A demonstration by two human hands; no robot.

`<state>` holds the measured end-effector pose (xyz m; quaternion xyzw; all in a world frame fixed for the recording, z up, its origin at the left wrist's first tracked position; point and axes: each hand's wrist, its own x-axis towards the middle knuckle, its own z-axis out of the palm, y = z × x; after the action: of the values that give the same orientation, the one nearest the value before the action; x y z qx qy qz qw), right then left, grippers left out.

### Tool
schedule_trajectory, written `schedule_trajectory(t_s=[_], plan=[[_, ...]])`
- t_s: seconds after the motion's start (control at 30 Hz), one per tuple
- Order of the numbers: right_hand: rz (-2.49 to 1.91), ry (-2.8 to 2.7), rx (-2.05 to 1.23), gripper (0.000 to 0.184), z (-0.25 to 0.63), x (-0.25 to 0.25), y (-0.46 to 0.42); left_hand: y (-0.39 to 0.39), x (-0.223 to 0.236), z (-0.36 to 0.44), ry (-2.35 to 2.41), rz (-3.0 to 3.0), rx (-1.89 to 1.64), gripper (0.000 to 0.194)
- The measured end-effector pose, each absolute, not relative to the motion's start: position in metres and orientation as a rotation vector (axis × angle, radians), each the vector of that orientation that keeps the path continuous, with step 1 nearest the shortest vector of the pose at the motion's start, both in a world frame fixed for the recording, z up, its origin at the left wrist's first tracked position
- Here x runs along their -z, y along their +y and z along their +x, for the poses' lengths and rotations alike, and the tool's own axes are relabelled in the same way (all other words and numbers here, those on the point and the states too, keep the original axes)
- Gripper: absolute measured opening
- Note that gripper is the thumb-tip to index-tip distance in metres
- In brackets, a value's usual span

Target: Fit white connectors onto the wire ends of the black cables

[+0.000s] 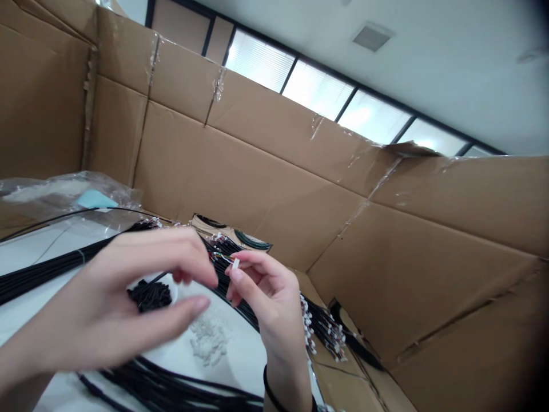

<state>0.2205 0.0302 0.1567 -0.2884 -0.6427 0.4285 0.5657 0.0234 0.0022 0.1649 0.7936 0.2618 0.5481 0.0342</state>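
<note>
My right hand (263, 289) pinches a small white connector (235, 264) between thumb and fingertips. Thin coloured wires (221, 256) run from the connector toward the left. My left hand (128, 297) hovers beside it, thumb and fingers apart, slightly blurred, with nothing between them. Behind the left hand, a white cup (173, 290) holds a clump of short black pieces (150, 295). A loose pile of small white connector housings (209, 340) lies on the white table (231, 366) below the hands.
Tall cardboard walls (266, 166) enclose the table. Bundles of black cables (55, 266) lie at left, with more cables (171, 389) in front and white-tipped cable ends (330, 332) at right. A clear plastic bag (124, 200) sits at the back left.
</note>
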Motion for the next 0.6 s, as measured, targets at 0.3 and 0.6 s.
schedule_trajectory(t_s=[0.3, 0.6], plan=[[-0.639, -1.547, -0.954, 0.011, 0.222, -0.156, 0.028, 0.027, -0.164, 0.031, 0.926, 2.342, -1.451, 0.020], [-0.659, -1.617, -0.826, 0.011, 0.225, -0.154, 0.025, 0.030, -0.163, 0.037, 0.897, 2.197, -1.559, 0.010]])
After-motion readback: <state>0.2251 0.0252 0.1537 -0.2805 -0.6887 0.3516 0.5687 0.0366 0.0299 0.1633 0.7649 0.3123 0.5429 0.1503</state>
